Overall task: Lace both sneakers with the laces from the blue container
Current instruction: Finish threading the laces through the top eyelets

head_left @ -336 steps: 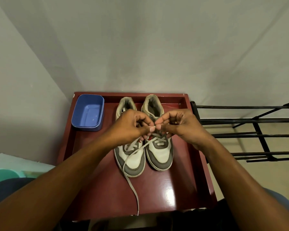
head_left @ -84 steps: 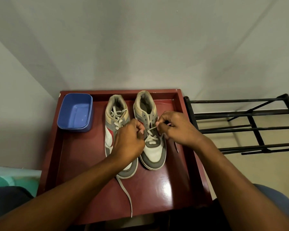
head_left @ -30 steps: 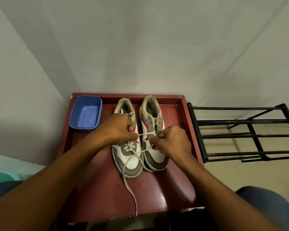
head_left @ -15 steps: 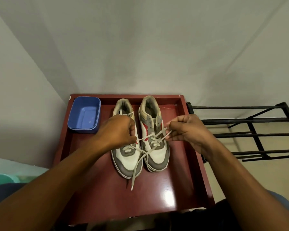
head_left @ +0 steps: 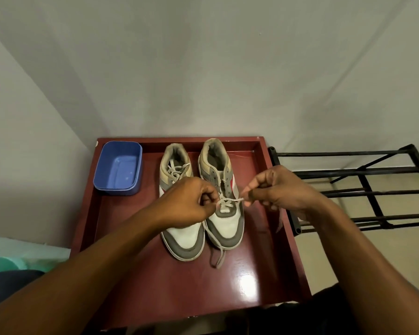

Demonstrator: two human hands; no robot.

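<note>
Two grey, white and red sneakers stand side by side on a dark red table, toes toward me. The left sneaker has a lace through its upper eyelets. The right sneaker carries a pale lace crossed over its lower eyelets. My left hand pinches the lace at the shoe's left side. My right hand pinches the other strand just right of the shoe. One loose lace end trails off the toe of the right sneaker onto the table. The blue container sits at the back left and looks bare inside.
A black metal rack stands right of the table. Grey walls close in behind and on the left. A teal object shows at the lower left edge.
My right hand has drawn its strand out to the right of the right sneaker. The trailing lace end has shifted from in front of the left sneaker to the right sneaker's toe.
</note>
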